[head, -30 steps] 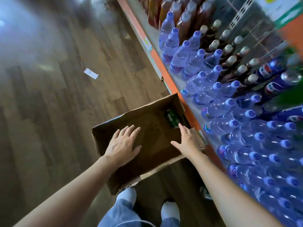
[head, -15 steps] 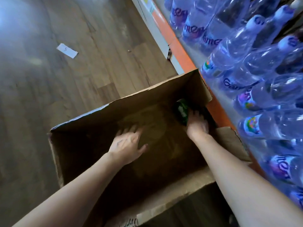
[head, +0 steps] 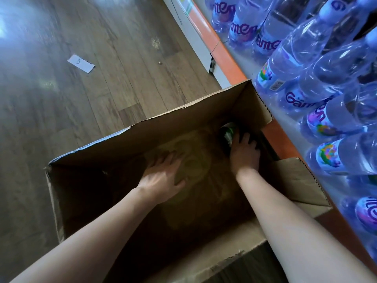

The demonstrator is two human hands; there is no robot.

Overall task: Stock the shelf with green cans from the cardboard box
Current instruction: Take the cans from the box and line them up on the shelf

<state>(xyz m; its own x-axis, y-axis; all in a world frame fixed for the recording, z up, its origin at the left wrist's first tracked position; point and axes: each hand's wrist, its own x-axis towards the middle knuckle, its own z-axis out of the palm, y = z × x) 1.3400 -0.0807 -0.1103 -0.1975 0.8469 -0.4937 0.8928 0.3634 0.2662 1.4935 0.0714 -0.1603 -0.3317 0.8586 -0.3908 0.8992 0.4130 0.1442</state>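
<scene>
I am counting one cardboard box [head: 183,123], holding one green can [head: 227,134] at two o'clock; right hand [head: 244,155] gripping it, left hand [head: 163,178] spread flat.

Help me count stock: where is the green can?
Head view: the green can sits in the far right corner of the cardboard box, under the right hand.

One cardboard box [head: 183,127], with one flap [head: 295,180] folded outward. One green can [head: 226,133] showing inside. Two hands in the box: one left hand [head: 163,176], one right hand [head: 244,155]. One slip of paper [head: 81,63] on the floor [head: 102,119]. One orange-edged shelf [head: 226,58]. At least eight water bottles [head: 295,64] with labels showing; those behind overlapping, not countable.
</scene>
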